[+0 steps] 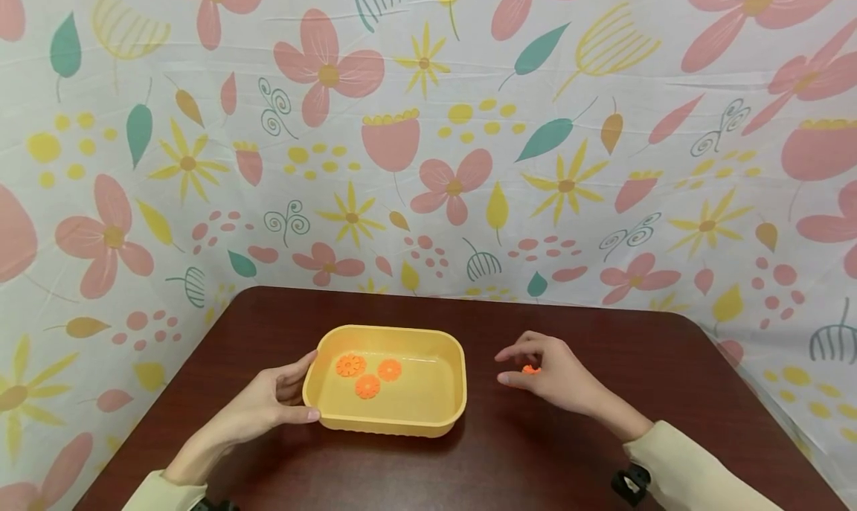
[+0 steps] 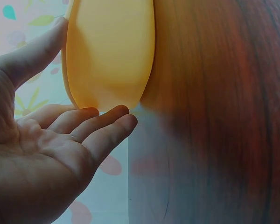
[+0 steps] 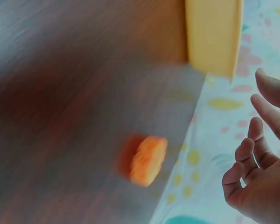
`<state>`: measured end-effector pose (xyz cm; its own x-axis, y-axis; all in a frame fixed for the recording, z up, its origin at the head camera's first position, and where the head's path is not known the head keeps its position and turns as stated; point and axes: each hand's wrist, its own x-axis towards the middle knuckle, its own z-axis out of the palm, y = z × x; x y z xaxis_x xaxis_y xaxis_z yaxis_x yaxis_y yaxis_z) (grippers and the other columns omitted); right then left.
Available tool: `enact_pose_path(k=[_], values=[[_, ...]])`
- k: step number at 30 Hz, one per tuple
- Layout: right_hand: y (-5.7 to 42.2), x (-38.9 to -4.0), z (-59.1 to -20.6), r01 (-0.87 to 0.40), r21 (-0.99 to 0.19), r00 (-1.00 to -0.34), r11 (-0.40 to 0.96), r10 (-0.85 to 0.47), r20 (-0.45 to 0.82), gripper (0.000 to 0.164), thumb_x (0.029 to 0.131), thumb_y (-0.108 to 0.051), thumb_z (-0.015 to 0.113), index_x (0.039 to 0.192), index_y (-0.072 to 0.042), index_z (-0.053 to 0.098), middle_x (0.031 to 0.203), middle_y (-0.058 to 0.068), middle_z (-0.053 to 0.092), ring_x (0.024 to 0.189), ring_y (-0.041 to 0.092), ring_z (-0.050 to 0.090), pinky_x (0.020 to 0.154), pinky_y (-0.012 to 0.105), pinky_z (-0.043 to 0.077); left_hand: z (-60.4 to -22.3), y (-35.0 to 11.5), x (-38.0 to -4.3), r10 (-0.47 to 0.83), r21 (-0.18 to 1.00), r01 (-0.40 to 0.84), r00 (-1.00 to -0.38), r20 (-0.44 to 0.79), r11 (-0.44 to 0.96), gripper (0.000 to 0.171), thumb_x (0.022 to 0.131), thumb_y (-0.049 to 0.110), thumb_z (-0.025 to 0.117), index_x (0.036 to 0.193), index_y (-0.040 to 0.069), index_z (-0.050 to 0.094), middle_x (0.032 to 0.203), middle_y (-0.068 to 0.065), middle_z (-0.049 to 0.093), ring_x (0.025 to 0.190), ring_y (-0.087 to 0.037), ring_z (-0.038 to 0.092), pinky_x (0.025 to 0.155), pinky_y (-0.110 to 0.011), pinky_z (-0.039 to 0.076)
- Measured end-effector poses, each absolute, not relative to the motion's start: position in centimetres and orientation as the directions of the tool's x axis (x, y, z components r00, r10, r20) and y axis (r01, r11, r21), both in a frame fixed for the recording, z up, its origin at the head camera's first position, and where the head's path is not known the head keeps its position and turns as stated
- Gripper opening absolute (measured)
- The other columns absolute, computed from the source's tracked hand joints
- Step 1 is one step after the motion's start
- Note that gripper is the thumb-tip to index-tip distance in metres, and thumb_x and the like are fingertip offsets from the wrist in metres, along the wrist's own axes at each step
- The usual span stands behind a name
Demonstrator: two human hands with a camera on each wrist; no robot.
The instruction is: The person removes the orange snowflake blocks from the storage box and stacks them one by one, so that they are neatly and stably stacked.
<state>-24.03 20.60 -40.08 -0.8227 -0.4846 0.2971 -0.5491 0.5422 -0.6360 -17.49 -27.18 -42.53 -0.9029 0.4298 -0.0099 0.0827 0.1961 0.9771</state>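
A yellow rectangular tray (image 1: 384, 425) with rounded corners stands on the table. Inside it, toward its left end, lie three orange notched discs (image 1: 367, 387). My left hand (image 1: 268, 399) holds the tray's left end, thumb at the near corner and fingers along the far side; in the left wrist view the fingertips (image 2: 126, 122) meet the tray's end wall. Right of the tray, my right hand (image 1: 552, 370) is over the table with its fingers spread. Another orange piece (image 3: 149, 161), blurred, shows apart from those fingers; in the head view the hand partly hides it.
The dark brown wooden table (image 1: 375, 474) has rounded far corners. A white cloth with a flower pattern (image 1: 428, 198) hangs behind and along both sides of it. Black straps (image 1: 631, 483) sit on the wrists, by light sleeves.
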Motion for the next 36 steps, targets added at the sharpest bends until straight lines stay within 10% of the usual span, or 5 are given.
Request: enact_pose_path(k=[8,17,25,36], values=[[15.6,-24.2,-39.1,-0.63,-0.642,-0.736,0.436,-0.6,0.314,0.023,0.085,-0.015,0.091,0.106,-0.016,0.083,0.086,0.007,0.063,0.072,0.024,0.053,0.064,0.028,0.047,-42.4,-27.1,-17.7,0.431,0.976,0.068,-0.902,-0.028,0.207,0.097,0.093,0.006,0.081,0.166,-0.004,0.018,0.168,-0.028,0.022,0.145,-0.048,0.039,0.1,-0.031,0.054],[9.8,-24.8,-39.1,-0.618,-0.667,-0.667,0.416,-0.726,0.166,0.024,0.088,-0.02,0.089,0.111,-0.02,0.082,0.093,-0.01,0.064,0.073,0.024,0.053,0.064,0.026,0.043,-42.5,-26.9,-17.9,0.434,0.978,0.061,-0.9,-0.032,0.198,0.098,0.093,0.005,0.081,0.165,-0.006,0.015,0.167,-0.032,0.022,0.143,-0.049,0.043,0.096,-0.03,0.056],[6.6,-26.0,-40.5,-0.672,-0.624,-0.594,0.399,-0.793,0.132,0.038,0.08,-0.012,0.093,0.116,-0.005,0.081,0.089,0.012,0.068,0.067,0.011,0.047,0.062,0.023,0.042,-42.3,-26.7,-18.0,0.43,0.981,0.048,-0.902,-0.038,0.189,0.099,0.092,0.004,0.082,0.165,-0.006,0.015,0.166,-0.033,0.021,0.143,-0.049,0.042,0.096,-0.031,0.056],[3.6,-27.3,-42.1,-0.631,-0.638,-0.592,0.441,-0.806,0.028,0.05,0.075,-0.008,0.095,0.122,-0.004,0.079,0.094,0.012,0.07,0.072,0.01,0.048,0.067,0.022,0.043,-42.5,-26.8,-18.0,0.44,0.982,0.048,-0.897,-0.039,0.183,0.103,0.09,0.002,0.083,0.164,-0.008,0.013,0.165,-0.036,0.02,0.14,-0.051,0.045,0.095,-0.033,0.057]])
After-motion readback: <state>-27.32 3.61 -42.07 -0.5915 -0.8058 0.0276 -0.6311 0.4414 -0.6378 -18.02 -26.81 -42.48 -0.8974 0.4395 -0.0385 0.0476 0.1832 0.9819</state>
